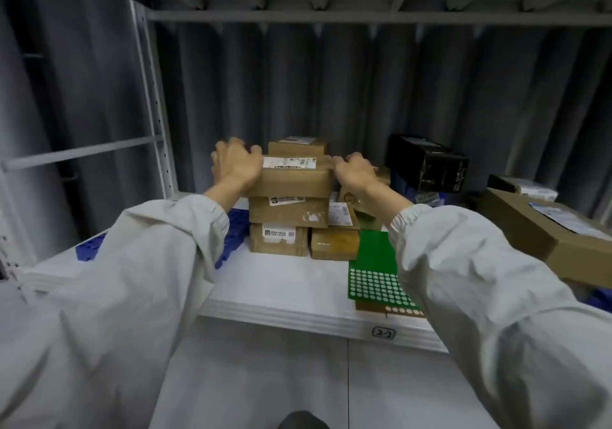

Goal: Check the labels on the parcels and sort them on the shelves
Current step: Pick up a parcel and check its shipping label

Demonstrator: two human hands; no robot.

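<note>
Both hands were on the top cardboard parcel of a stack near the middle of the white shelf. The left hand curled its fingers over the parcel's nine o'clock end; the right hand hooked over the three o'clock end — a grip from both sides. A white shipping label lay along the parcel's top edge.

That parcel sat on two more brown boxes, the middle box and the bottom box, each with a label on its near face — three in the column. A fourth brown box stood behind, at twelve o'clock, and a small taped box touched the bottom box at its three o'clock side.

At four o'clock from the stack lay a green sheet of white dot stickers, reaching nearly to the shelf's front lip, where a tag read "2-2". A blue plastic divider lay at eight o'clock, partly under the left sleeve. A black box stood at two o'clock, and a long cardboard carton jutted in at three o'clock. Bare shelf showed in front of the stack, between the sleeves.
</note>
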